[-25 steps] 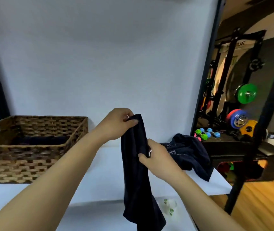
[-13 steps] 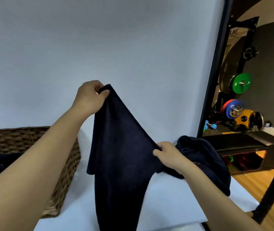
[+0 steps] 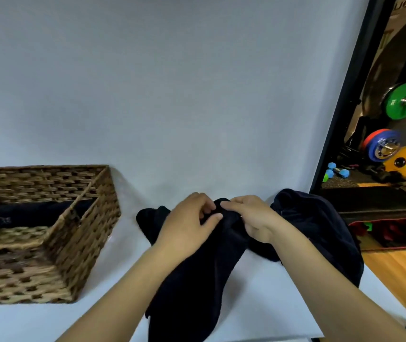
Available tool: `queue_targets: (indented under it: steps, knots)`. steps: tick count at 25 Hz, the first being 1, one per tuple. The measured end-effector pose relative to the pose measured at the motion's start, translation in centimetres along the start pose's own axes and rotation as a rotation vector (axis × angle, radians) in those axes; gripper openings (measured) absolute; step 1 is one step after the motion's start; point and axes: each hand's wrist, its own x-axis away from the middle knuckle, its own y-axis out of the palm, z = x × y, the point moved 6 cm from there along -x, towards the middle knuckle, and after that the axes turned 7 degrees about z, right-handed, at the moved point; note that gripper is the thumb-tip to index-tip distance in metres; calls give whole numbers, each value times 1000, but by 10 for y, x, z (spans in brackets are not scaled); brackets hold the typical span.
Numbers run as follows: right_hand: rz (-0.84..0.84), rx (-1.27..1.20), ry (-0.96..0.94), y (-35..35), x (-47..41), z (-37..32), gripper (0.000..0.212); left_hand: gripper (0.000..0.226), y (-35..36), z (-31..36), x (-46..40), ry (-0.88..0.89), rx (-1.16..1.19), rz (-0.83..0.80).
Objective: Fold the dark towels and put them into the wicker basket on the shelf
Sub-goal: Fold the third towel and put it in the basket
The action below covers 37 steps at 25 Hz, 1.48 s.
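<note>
We are pinching a towel [image 3: 197, 280] with both hands at its top edge, where the fingers [image 3: 209, 208] of our left hand [image 3: 187, 225] are curling round a bunched fold and its thumb is pressing in from the near side. Our right hand [image 3: 251, 218] is gripping the same edge just beside it, its fingers reaching toward the left hand's until the 2 sets of fingertips are nearly touching. From that grip the towel is hanging down and toward us across the white shelf [image 3: 258, 304], its lower end running off the bottom of the view, while 1 corner is sticking out to the left behind our left wrist. Behind our right forearm a pile [image 3: 320, 230] of more dark cloth is lying on the shelf's right end, close to the held towel; we cannot tell whether they are touching. To the left, well apart from our hands, the basket [image 3: 83, 243] is sitting on the same shelf against the white wall [image 3: 172, 95], and a folded towel [image 3: 31, 213] is lying inside it along the far side. Past the black post [image 3: 340, 107] on the right, we are seeing coloured weight plates [image 3: 404, 99] and small dumbbells [image 3: 337, 172] over a wooden floor.
</note>
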Motion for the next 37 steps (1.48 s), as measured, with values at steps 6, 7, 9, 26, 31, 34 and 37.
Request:
queue_targets:
  steps: [6, 7, 9, 26, 31, 34, 37]
  knots:
    - [-187, -432, 32, 7, 13, 7, 28, 31, 23, -4, 12, -94, 108, 70]
    - [-234, -501, 28, 9, 19, 7, 29, 26, 18, -5, 10, -111, 112, 100]
    - [-247, -613, 11, 14, 30, 11, 24, 9, 10, -3, 3, -150, 102, 145]
    - [-36, -401, -419, 22, 46, -12, 23, 13, -7, -10, 8, -527, 674, 167]
    - [58, -56, -483, 24, 35, 16, 23, 13, 2, -53, 23, -714, 730, 179]
    - [-69, 268, -488, 24, 39, 40, 24, 11, -5, -85, 30, -781, 743, 249]
    - [-245, 733, -538, 50, 43, 64, 33, 8, -13, -101, 36, -803, 725, 300]
